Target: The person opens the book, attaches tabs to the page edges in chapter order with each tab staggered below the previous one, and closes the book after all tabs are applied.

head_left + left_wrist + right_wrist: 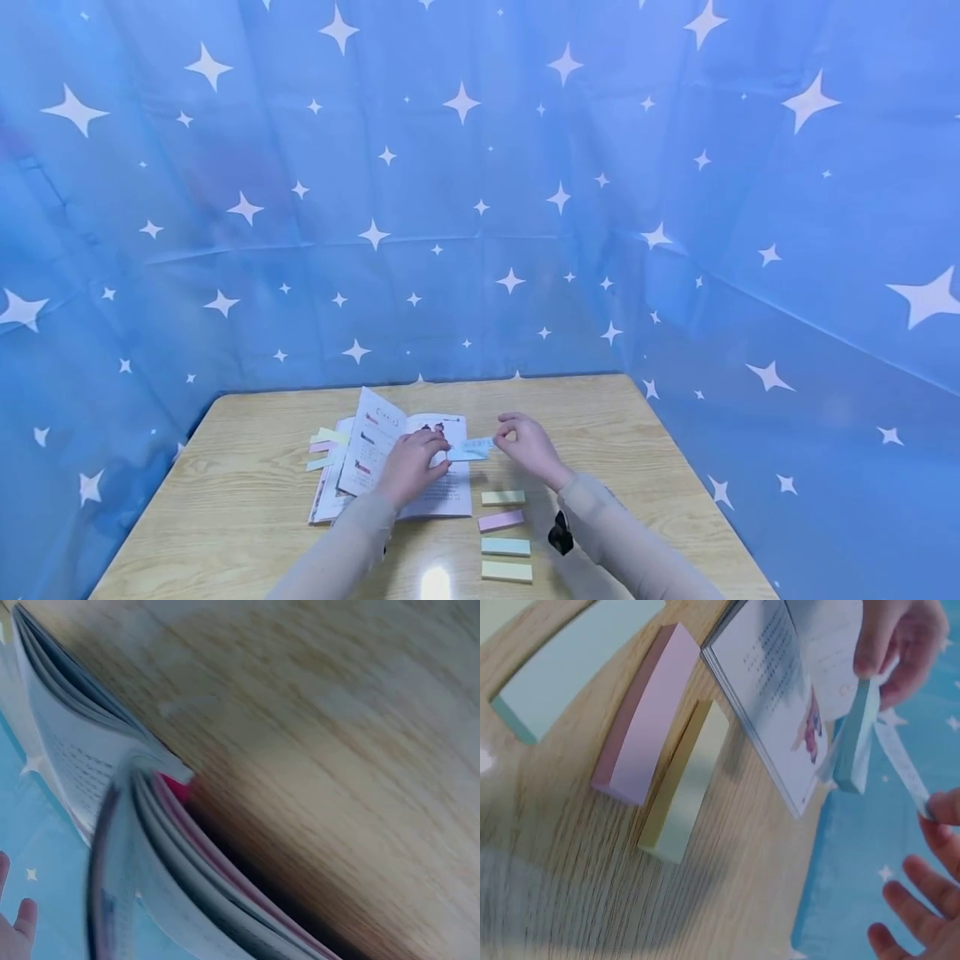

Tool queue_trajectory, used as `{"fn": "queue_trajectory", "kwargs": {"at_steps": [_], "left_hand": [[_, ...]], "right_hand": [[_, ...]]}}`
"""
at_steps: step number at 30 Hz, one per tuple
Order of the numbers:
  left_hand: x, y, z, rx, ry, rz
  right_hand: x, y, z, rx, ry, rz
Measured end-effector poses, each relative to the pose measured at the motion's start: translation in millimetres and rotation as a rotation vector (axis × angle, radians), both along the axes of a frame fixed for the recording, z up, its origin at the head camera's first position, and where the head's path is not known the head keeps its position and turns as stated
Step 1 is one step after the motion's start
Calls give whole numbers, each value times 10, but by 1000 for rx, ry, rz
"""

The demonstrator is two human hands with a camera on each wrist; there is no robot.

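My left hand point(414, 467) pinches one end of a light blue sticky note pad point(857, 742) above the right page of an open book point(442, 497). Between the thumb and index finger of my right hand point(527, 448) is the end of a thin pale blue sticky strip point(904, 761). The strip stretches across from the pad, its near end overlapping the pad's top. In the right wrist view, the other fingers of the right hand spread loosely. A left page point(375, 437) of the book stands partly raised beside my left hand.
Several sticky note pads lie in a column right of the book, among them a pink pad point(501, 521) and a yellow pad point(503, 497). Coloured tabs point(324, 447) stick out from the book's left edge. A star-patterned blue curtain point(480, 292) borders the wooden table point(247, 467).
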State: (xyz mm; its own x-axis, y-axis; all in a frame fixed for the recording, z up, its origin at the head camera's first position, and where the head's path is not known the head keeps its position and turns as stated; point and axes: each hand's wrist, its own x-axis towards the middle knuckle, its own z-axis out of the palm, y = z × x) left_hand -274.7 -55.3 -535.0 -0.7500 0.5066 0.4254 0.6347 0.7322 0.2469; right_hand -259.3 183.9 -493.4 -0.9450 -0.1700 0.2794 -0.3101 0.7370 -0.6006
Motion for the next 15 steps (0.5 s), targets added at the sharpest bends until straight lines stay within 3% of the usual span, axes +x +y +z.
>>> {"fn": "queue_trajectory", "kwargs": {"at_steps": [4, 7, 12, 15], "left_hand": [[110, 57, 49, 18, 12, -114], [234, 107, 66, 16, -1, -196], [449, 174, 32, 7, -33, -296], [572, 223, 6, -16, -18, -366]], "right_hand": [[-11, 85, -13, -29, 8, -18], [-7, 130, -7, -70, -51, -47], [-4, 171, -28, -88, -126, -94], [-6, 191, -61, -90, -137, -109]]}}
